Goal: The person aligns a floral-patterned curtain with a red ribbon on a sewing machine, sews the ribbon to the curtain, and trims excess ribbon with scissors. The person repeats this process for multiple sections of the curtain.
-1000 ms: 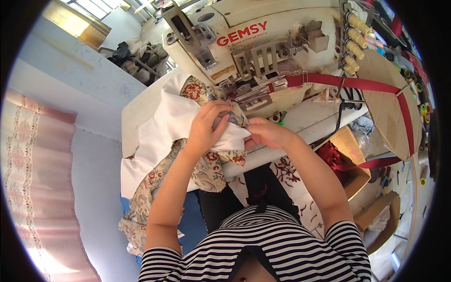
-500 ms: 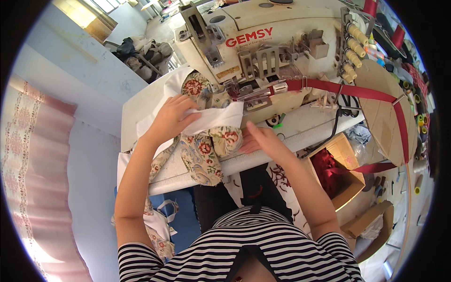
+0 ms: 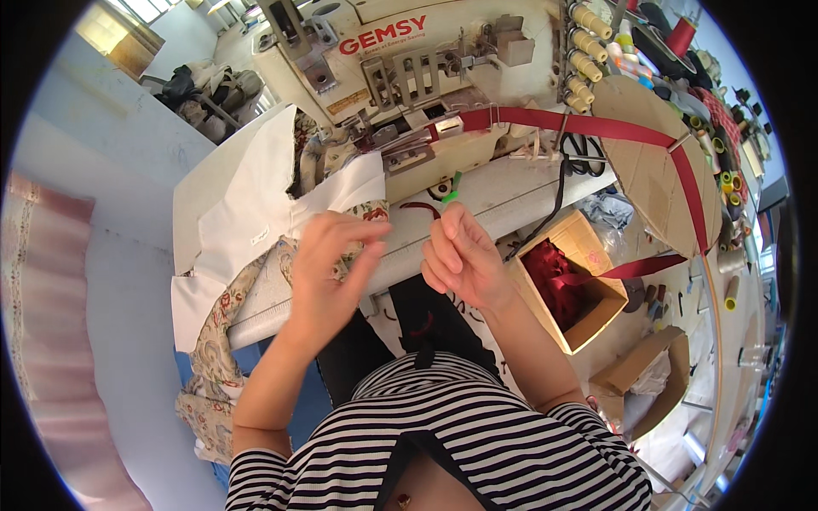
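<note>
My left hand (image 3: pixel 334 271), slightly blurred, is raised over the near edge of the sewing table with thumb and fingers apart and nothing in it. Beneath and beyond it lies floral fabric (image 3: pixel 375 211) with white fabric (image 3: pixel 256 200) over it, the far part lying by the presser foot of the sewing machine (image 3: pixel 477 77). My right hand (image 3: pixel 464 260) is closed in a pinch at the table's front edge. A short, curved dark red strip (image 3: pixel 417 205) reaches from its fingertips toward the fabric. The hidden fingertips appear to grip its end.
Red binding tape (image 3: pixel 588 125) runs from the machine's guide over a cardboard disc (image 3: pixel 639 162) and down to a wooden box (image 3: pixel 588 328) of red material at the right. Thread cones and spools crowd the far right. Floral fabric (image 3: pixel 204 417) hangs down at the left.
Both hands have come off the fabric and moved back toward me. My right hand has closed, with a red strip now at its fingertips. The white fabric lies spread further left; the view has shifted.
</note>
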Motion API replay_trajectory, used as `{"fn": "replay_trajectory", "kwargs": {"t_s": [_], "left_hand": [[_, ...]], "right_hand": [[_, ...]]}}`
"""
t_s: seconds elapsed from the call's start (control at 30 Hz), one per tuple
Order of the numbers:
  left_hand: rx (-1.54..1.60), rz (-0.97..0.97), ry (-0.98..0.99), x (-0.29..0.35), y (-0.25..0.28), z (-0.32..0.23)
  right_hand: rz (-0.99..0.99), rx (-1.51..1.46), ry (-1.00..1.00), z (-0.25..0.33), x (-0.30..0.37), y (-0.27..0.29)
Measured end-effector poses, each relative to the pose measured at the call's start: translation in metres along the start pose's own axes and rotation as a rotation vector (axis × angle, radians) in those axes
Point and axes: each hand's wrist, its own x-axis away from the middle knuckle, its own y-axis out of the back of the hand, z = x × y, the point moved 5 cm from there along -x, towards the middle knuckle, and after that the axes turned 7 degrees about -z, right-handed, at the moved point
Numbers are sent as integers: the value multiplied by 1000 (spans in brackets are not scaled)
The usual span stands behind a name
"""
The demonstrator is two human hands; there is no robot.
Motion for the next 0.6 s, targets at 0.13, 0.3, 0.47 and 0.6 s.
{"fn": "replay_trajectory", "kwargs": {"t_s": [0.13,0.3,0.47,0.6], "left_hand": [[131,73,130,3,-24,-6],[210,49,222,0,-36,-6],[538,153,444,14,-49,10],[608,292,515,38,-67,21]], "right_hand": [[-3,14,-12,-5,1,0],[-100,266,43,-8,9,5],[-160,296,18,-11,16,6],[-368,611,70,18,50,27]]}}
